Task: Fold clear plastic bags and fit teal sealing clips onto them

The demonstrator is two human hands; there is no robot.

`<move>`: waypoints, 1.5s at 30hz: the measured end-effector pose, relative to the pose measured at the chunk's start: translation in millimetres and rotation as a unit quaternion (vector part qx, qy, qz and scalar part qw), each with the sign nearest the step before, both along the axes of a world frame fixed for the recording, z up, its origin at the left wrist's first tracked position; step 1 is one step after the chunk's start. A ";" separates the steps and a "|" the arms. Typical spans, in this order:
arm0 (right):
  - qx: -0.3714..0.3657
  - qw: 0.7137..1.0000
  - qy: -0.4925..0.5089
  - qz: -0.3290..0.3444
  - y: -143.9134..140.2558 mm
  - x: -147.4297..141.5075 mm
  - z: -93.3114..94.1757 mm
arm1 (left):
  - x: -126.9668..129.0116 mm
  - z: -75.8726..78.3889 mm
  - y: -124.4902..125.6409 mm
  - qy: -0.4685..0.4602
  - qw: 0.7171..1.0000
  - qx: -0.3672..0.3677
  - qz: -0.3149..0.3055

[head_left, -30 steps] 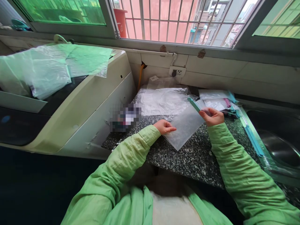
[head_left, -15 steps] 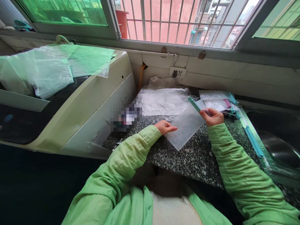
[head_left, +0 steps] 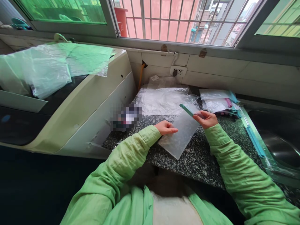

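Pinching the top of a frosted plastic bag (head_left: 179, 136) near its green zip strip (head_left: 187, 109), the right hand (head_left: 206, 119) holds that end slightly lifted while the lower end lies on the speckled stone counter (head_left: 199, 159). The left hand (head_left: 166, 127) rests at the bag's left edge, fingers together and pointing across it; whether it grips the plastic or only touches it is hard to tell. Both arms wear loose green sleeves (head_left: 131, 150).

Just behind the bag lies a crumpled heap of clear plastic sheets (head_left: 164, 100), and to the right, a stack of more zip bags (head_left: 217, 101) with teal and pink strips. A blurred patch (head_left: 126, 117) hides something on the counter's left end. At the far right a steel sink (head_left: 278, 143) is partly cut off, with a long teal-edged bag (head_left: 255, 140) draped along its rim. On the left a cream-coloured appliance (head_left: 93, 103) carries thin greenish plastic sheets (head_left: 51, 65). A wall socket (head_left: 178, 72) sits under the barred window (head_left: 178, 22).
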State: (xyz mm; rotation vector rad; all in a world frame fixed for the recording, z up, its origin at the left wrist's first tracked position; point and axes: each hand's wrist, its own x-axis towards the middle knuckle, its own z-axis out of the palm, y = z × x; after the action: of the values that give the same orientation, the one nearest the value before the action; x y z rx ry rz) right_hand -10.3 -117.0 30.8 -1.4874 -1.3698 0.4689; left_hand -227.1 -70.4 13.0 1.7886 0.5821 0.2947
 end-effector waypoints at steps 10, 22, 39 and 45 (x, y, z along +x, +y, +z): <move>-0.010 1.000 -0.028 -0.003 0.1 1.4 4.3 | 3.0 -0.1 -0.3 0.007 1.000 -0.007 0.001; -0.027 0.999 -0.003 0.044 -0.7 -2.0 -0.4 | -1.4 -6.3 0.4 -0.008 1.000 0.009 -0.023; -0.043 0.993 -0.059 0.089 -4.2 -23.5 -4.0 | 3.0 -4.8 2.8 -0.043 0.996 0.019 0.071; -0.091 0.979 -0.054 0.175 -6.0 -27.9 -3.2 | 1.5 2.6 3.2 -0.067 0.992 -0.030 0.106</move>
State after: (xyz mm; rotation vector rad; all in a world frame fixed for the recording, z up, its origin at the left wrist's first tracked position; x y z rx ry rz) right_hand -38.2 -122.9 27.7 -1.4356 -1.7238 0.7628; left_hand -225.6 -67.2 15.7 1.6367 0.6784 0.5335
